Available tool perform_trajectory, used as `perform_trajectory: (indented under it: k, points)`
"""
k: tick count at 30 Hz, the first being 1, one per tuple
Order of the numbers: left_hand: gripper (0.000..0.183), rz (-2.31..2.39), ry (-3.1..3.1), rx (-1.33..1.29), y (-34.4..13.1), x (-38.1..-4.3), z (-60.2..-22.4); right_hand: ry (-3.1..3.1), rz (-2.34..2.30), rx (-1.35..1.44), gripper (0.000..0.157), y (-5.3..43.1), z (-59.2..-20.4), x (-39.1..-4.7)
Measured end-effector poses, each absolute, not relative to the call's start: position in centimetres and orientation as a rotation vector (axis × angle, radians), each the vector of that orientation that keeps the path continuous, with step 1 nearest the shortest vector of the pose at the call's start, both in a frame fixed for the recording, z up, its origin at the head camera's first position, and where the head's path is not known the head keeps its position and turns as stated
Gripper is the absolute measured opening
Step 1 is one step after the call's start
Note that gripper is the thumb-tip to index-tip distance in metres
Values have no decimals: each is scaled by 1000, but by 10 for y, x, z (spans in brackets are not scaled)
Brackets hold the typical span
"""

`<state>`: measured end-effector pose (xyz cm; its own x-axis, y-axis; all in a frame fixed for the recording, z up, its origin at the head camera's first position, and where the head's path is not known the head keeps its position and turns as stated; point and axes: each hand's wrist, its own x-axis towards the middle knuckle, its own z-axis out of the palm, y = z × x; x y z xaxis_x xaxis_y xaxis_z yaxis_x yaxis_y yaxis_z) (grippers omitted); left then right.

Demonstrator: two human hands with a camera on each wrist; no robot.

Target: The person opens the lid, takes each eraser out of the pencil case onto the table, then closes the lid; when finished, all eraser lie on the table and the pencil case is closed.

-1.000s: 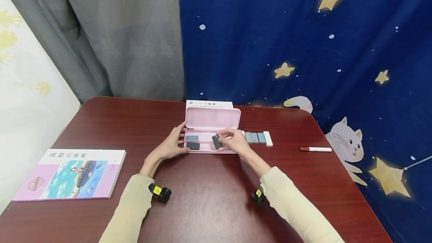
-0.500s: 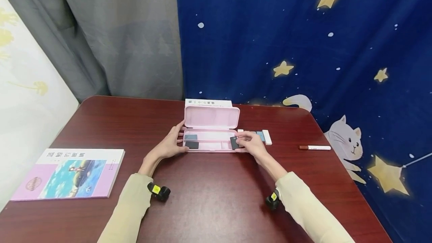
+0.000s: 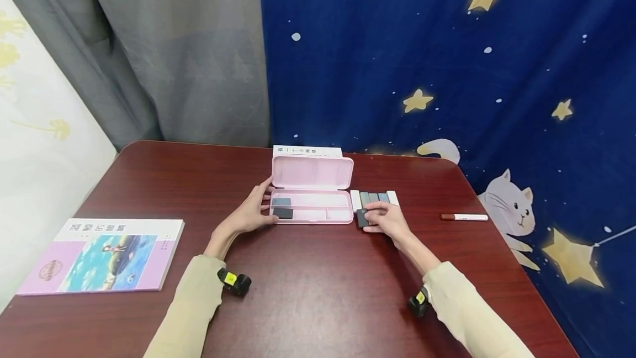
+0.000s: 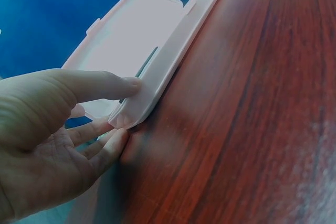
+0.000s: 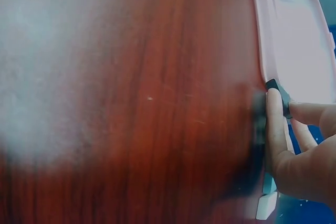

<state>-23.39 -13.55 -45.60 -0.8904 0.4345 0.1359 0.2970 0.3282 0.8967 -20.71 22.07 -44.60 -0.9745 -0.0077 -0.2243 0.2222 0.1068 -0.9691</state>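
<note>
An unlatched pink pencil case (image 3: 310, 199) lies with its lid raised. My left hand (image 3: 250, 211) holds its left end, thumb on the front edge (image 4: 131, 85) and fingers at the end wall. Inside, on the left, are a blue-grey block (image 3: 281, 201) and a black block (image 3: 283, 213). My right hand (image 3: 388, 221) pinches a second black block (image 3: 361, 218) between thumb and fingers, just right of the case. In the right wrist view this block (image 5: 278, 97) is near the case's corner. Behind it, a row of blue-grey blocks (image 3: 374, 198) stands between white blocks (image 3: 355, 199), partly hidden by my hand.
A white box or book (image 3: 308, 151) with printed characters is behind the raised lid. To the left lies a pink-and-white book (image 3: 109, 258); to the right, a marker with a brown cap (image 3: 463, 217). A blue star-patterned curtain (image 3: 348, 70) hangs beyond the table.
My right hand has carried the black block rightward, from above the case to outside its right end, in front of the row of blocks. The left hand stays on the case.
</note>
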Motion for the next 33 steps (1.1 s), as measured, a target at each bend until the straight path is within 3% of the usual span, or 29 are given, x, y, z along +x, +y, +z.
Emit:
perform_trajectory:
  k: [33]
  points:
    - [102,1584,2466,678,-136,-234,-455,2467,-1733,212,21,209,-447,-204]
